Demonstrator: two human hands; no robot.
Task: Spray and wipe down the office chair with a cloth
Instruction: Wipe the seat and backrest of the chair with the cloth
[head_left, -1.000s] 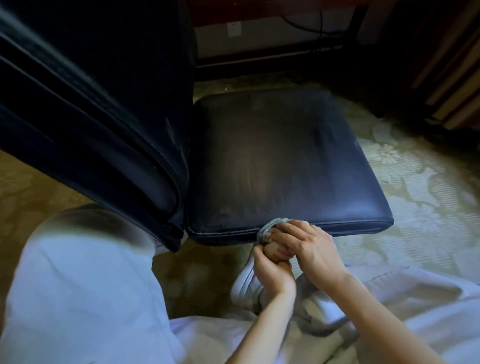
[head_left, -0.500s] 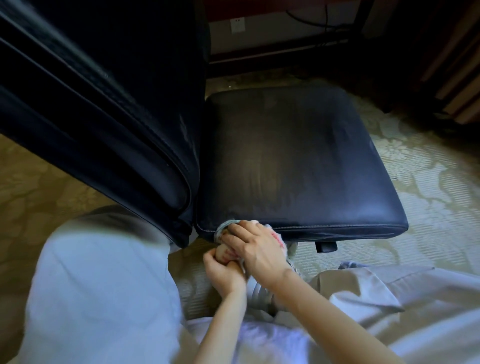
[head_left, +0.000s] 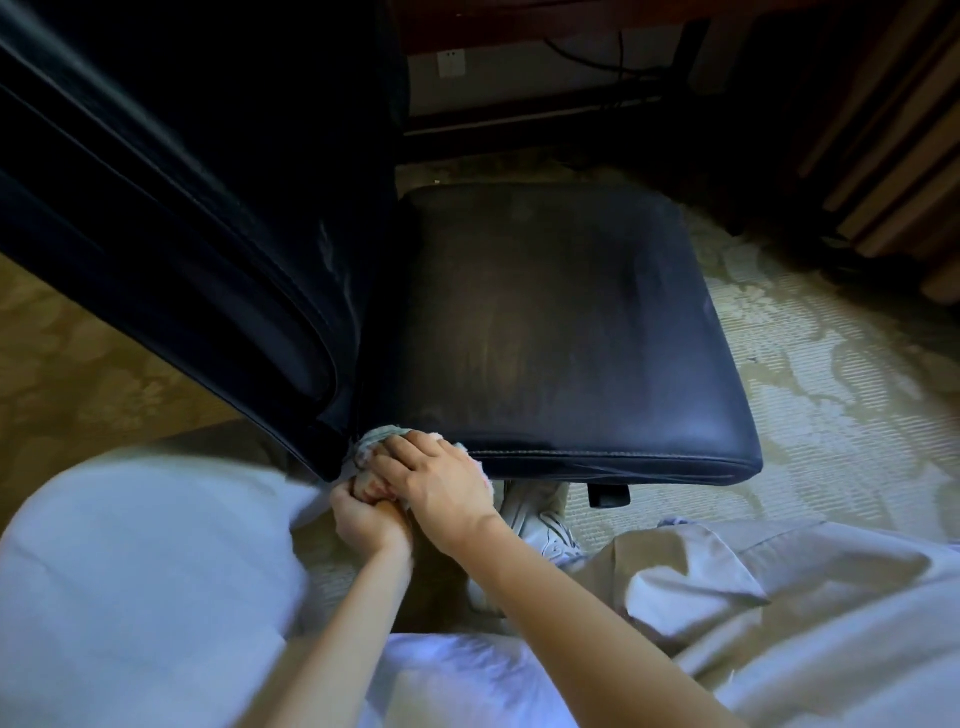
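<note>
Both hands are bunched up at the near edge of the office chair's seat (head_left: 561, 332), right at the corner where it meets the backrest (head_left: 197, 218). The right hand (head_left: 441, 483) lies on top with fingers curled down over the cloth (head_left: 376, 439), pressing it onto the seat edge. The left hand (head_left: 366, 517) sits just under it, fist closed on the cloth's lower part. Patterned carpet (head_left: 831, 374) all around.

The cloth (head_left: 375, 441) is mostly covered by the right hand (head_left: 434, 480); only its edges show. The left hand (head_left: 363, 514) lies partly beneath the right. The backrest (head_left: 197, 208) is cut off by the top and left edges. The chair base is hidden under the seat (head_left: 561, 332).
</note>
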